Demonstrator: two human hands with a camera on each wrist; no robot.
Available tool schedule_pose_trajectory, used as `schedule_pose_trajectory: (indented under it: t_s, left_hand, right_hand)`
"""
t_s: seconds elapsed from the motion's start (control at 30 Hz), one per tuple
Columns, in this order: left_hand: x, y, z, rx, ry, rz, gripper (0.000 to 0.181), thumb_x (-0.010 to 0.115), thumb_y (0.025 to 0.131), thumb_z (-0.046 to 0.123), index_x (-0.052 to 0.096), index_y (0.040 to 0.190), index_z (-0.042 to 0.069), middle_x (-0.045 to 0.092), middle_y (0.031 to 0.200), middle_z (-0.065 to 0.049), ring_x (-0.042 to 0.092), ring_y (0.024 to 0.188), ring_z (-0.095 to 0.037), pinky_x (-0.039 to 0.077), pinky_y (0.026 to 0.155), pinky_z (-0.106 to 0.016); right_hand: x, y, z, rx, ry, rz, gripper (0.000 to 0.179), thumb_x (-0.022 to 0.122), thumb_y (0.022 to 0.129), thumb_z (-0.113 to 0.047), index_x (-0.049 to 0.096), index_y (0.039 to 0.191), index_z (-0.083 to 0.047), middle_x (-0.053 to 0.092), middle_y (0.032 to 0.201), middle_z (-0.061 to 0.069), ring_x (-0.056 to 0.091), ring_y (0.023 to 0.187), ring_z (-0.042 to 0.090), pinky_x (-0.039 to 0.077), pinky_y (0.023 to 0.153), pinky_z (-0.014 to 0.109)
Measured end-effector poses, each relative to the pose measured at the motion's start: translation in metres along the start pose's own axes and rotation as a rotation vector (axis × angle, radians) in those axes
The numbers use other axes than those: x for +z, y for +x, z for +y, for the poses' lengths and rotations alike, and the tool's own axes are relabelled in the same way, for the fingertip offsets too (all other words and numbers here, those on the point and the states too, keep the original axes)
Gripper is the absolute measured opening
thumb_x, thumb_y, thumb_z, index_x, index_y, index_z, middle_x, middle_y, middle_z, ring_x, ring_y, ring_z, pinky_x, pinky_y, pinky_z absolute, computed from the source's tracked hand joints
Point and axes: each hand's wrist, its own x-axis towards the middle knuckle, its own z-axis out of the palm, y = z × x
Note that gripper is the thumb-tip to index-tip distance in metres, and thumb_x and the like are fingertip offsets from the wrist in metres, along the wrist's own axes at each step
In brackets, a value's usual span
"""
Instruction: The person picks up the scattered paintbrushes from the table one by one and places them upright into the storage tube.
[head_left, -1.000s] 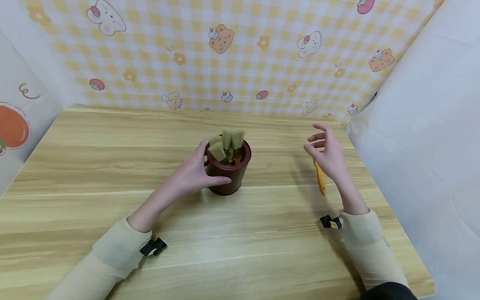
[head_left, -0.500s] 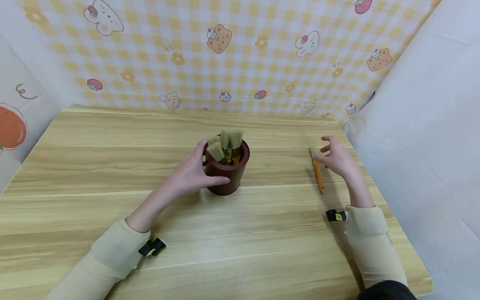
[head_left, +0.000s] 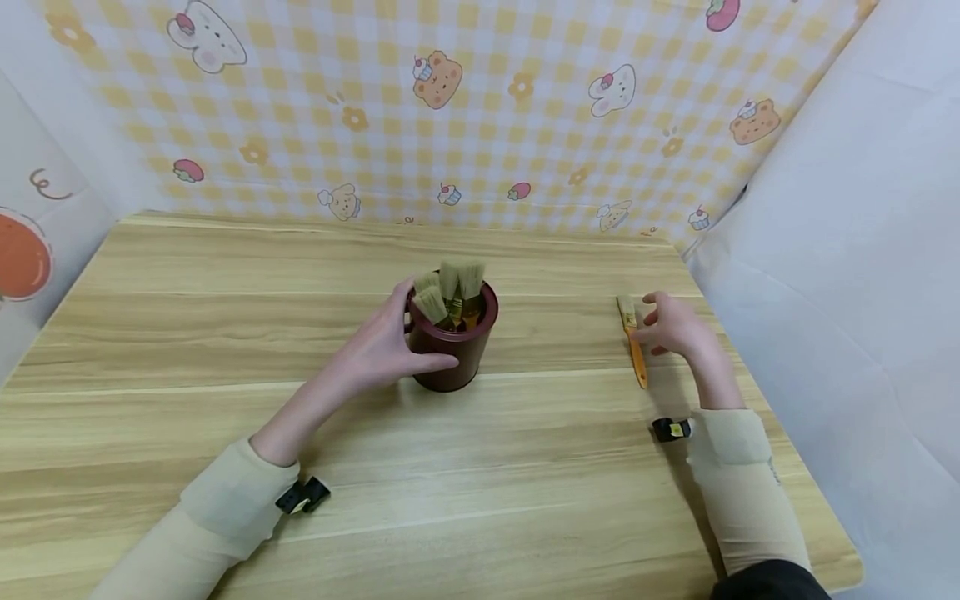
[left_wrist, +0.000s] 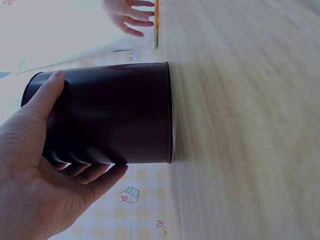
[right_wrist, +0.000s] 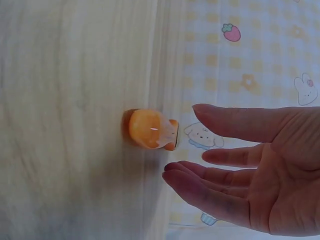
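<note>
A dark brown cylindrical canister stands upright on the table, with several paintbrushes in it, bristles up. My left hand holds its side, thumb across the front and fingers round the back; the left wrist view shows this grip on the canister from low down. To the right, a loose paintbrush with an orange handle lies flat, bristles pointing away from me. My right hand is close over its right side. In the right wrist view, thumb and fingers are spread apart with nothing between them, beside the handle's orange end.
The wooden table meets a checked, cartoon-printed backdrop at the back. A white sheet hangs along the right edge, near my right hand. Another printed panel stands at the left.
My right hand has come down and toward me, to the right side of the loose paintbrush, uncovering its bristles. The left hand and the canister have stayed in place.
</note>
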Motion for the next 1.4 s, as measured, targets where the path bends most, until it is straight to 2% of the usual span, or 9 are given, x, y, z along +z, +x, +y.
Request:
schedule_pose_trajectory:
  t_s: [0.13, 0.27, 0.6, 0.7, 0.9, 1.17, 1.27, 1.4]
  left_hand:
    - [0.000, 0.000, 0.000, 0.004, -0.002, 0.000, 0.120, 0.091, 0.072, 0.053, 0.018, 0.162, 0.020, 0.042, 0.158, -0.017, 0.049, 0.144, -0.040, 0.047, 0.113, -0.057]
    - [0.000, 0.000, 0.000, 0.009, -0.005, 0.001, 0.120, 0.091, 0.072, 0.054, 0.019, 0.161, 0.021, 0.042, 0.158, -0.016, 0.049, 0.143, -0.040, 0.048, 0.112, -0.057]
    - [0.001, -0.001, -0.001, 0.006, -0.016, 0.000, 0.119, 0.091, 0.072, 0.052, 0.019, 0.161, 0.021, 0.042, 0.158, -0.015, 0.048, 0.144, -0.040, 0.047, 0.114, -0.057]
    - [0.001, -0.002, -0.001, -0.005, -0.012, -0.004, 0.120, 0.091, 0.072, 0.054, 0.018, 0.162, 0.020, 0.041, 0.159, -0.016, 0.048, 0.145, -0.040, 0.046, 0.114, -0.058]
    - [0.000, -0.002, 0.000, -0.009, -0.011, -0.002, 0.121, 0.090, 0.072, 0.057, 0.017, 0.162, 0.022, 0.040, 0.159, -0.015, 0.047, 0.145, -0.039, 0.046, 0.114, -0.058]
    - [-0.002, -0.002, 0.003, 0.010, -0.020, -0.003, 0.118, 0.090, 0.073, 0.053, 0.018, 0.162, 0.024, 0.041, 0.159, -0.014, 0.047, 0.145, -0.038, 0.046, 0.114, -0.057]
    - [-0.002, -0.002, 0.003, 0.005, -0.016, -0.006, 0.119, 0.090, 0.073, 0.053, 0.017, 0.162, 0.024, 0.041, 0.159, -0.015, 0.047, 0.145, -0.039, 0.046, 0.114, -0.058]
    - [-0.002, -0.003, 0.002, -0.001, -0.013, -0.007, 0.120, 0.090, 0.073, 0.055, 0.017, 0.163, 0.023, 0.040, 0.160, -0.016, 0.047, 0.145, -0.040, 0.046, 0.114, -0.058]
  right_hand:
    - [0.003, 0.004, 0.003, -0.012, 0.018, -0.023, 0.082, 0.070, 0.094, -0.004, 0.019, 0.154, 0.017, 0.052, 0.130, 0.045, 0.069, 0.100, 0.047, 0.065, 0.076, 0.045]
    - [0.006, 0.007, 0.005, -0.018, 0.017, -0.043, 0.080, 0.070, 0.093, -0.001, 0.021, 0.153, 0.019, 0.054, 0.127, 0.044, 0.072, 0.094, 0.042, 0.065, 0.075, 0.044]
    - [0.010, 0.010, 0.006, -0.021, -0.059, -0.085, 0.076, 0.068, 0.093, -0.003, 0.024, 0.150, 0.021, 0.056, 0.124, 0.041, 0.072, 0.090, 0.032, 0.065, 0.076, 0.040]
    - [0.011, 0.009, 0.003, -0.037, -0.050, -0.079, 0.076, 0.067, 0.093, -0.002, 0.024, 0.150, 0.021, 0.056, 0.123, 0.040, 0.071, 0.089, 0.031, 0.065, 0.075, 0.039]
    - [0.006, 0.002, -0.007, -0.112, 0.085, 0.039, 0.075, 0.064, 0.094, 0.001, 0.019, 0.151, 0.019, 0.053, 0.114, 0.033, 0.067, 0.080, 0.027, 0.064, 0.073, 0.038]
    - [0.003, -0.014, -0.035, -0.207, 0.172, 0.233, 0.070, 0.063, 0.098, -0.003, 0.021, 0.153, 0.006, 0.050, 0.116, 0.023, 0.064, 0.091, 0.025, 0.065, 0.074, 0.032]
    - [0.004, -0.021, -0.049, -0.259, 0.208, 0.309, 0.068, 0.062, 0.099, -0.005, 0.022, 0.153, 0.003, 0.050, 0.117, 0.021, 0.063, 0.090, 0.019, 0.064, 0.071, 0.025]
    - [0.008, -0.030, -0.073, -0.342, 0.287, 0.402, 0.063, 0.063, 0.099, -0.006, 0.027, 0.150, 0.000, 0.052, 0.111, 0.014, 0.061, 0.084, 0.008, 0.062, 0.067, 0.020]
